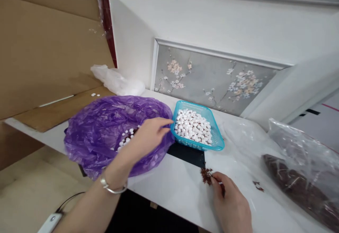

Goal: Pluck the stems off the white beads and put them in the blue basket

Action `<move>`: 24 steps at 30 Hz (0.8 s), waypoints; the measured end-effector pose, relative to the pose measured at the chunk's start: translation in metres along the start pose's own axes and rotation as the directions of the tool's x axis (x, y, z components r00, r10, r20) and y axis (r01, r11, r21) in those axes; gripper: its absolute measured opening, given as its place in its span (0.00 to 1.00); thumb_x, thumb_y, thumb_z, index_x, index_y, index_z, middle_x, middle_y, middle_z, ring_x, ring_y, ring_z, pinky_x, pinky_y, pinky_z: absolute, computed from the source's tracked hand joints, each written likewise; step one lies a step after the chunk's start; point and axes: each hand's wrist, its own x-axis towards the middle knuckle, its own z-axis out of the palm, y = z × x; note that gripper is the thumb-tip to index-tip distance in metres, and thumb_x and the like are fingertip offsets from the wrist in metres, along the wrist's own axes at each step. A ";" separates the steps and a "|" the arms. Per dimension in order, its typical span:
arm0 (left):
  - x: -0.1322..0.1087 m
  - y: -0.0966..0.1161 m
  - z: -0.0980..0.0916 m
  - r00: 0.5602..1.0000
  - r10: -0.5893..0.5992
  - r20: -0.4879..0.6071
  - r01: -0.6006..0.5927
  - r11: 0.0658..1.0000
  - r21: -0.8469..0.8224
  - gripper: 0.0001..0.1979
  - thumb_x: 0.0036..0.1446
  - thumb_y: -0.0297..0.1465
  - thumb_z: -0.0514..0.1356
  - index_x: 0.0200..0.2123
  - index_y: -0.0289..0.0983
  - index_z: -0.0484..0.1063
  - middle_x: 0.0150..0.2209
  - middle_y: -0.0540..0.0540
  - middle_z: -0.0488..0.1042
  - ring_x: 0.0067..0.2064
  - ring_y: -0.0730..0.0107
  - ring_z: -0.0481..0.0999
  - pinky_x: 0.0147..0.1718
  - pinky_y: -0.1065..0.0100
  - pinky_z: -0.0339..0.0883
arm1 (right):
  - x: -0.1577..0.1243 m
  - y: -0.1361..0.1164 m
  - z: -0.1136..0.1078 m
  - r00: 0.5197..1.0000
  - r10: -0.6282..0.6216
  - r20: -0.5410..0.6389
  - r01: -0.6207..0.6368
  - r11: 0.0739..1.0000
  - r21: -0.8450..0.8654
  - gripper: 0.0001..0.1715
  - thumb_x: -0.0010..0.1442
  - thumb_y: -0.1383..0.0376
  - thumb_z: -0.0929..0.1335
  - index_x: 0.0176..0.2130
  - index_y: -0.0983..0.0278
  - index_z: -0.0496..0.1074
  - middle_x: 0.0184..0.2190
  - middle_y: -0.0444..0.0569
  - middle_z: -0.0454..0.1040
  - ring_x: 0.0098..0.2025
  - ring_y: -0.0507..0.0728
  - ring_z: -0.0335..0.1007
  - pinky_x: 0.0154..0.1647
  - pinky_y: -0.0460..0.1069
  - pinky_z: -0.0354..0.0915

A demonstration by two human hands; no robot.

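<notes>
My left hand (149,134), a bracelet on its wrist, reaches across the purple plastic bag (97,120). Its forefinger and thumb are stretched out and apart, the fingertip at the near rim of a blue basket (217,139). Small white balls (193,127) fill much of that basket. More white balls (128,135) and some dark brown bits lie in the bag, partly behind my left forearm. Low on the right, my right hand (231,201) pinches a cluster of small reddish-brown star-shaped pieces (206,175) just above the white tabletop.
A clear plastic bag of brown material (296,183) lies on the right, with a few loose brown pieces (258,186) beside it. Cardboard (50,49) stands at the left. A crumpled white bag (116,79) is at the back. Under the basket is a black flat piece (186,154).
</notes>
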 end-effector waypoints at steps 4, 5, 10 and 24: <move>-0.019 -0.042 -0.058 0.974 -0.221 0.042 0.201 0.938 0.283 0.16 0.54 0.30 0.55 0.42 0.41 0.79 0.43 0.47 0.81 0.45 0.54 0.77 0.45 0.66 0.64 | 0.002 0.005 0.002 1.000 -0.031 0.004 0.031 1.000 -0.001 0.17 0.61 0.57 0.59 0.42 0.56 0.72 0.40 0.47 0.77 0.32 0.59 0.74 0.26 0.50 0.63; -0.024 -0.050 -0.067 0.966 -0.256 0.049 0.227 0.918 0.325 0.15 0.53 0.31 0.56 0.40 0.41 0.80 0.41 0.46 0.82 0.43 0.54 0.78 0.43 0.66 0.64 | 0.003 0.007 0.003 0.999 -0.044 0.018 0.044 0.999 0.001 0.17 0.61 0.57 0.59 0.42 0.56 0.72 0.41 0.47 0.77 0.32 0.58 0.74 0.25 0.50 0.63; -0.046 -0.078 -0.072 0.943 -0.316 0.106 0.243 0.870 0.428 0.16 0.51 0.30 0.55 0.39 0.40 0.80 0.41 0.42 0.81 0.42 0.53 0.78 0.43 0.65 0.64 | 0.005 0.013 0.003 0.997 -0.060 0.045 0.059 0.998 0.017 0.17 0.62 0.55 0.58 0.37 0.55 0.74 0.40 0.45 0.76 0.32 0.57 0.74 0.26 0.49 0.64; -0.040 -0.076 -0.048 0.963 -0.253 -0.090 0.268 0.931 0.247 0.13 0.51 0.36 0.60 0.40 0.41 0.78 0.39 0.42 0.81 0.39 0.49 0.78 0.39 0.63 0.65 | 0.007 0.001 -0.001 1.000 -0.028 -0.005 0.029 0.989 0.145 0.18 0.62 0.55 0.60 0.35 0.61 0.73 0.32 0.49 0.78 0.30 0.58 0.73 0.30 0.49 0.64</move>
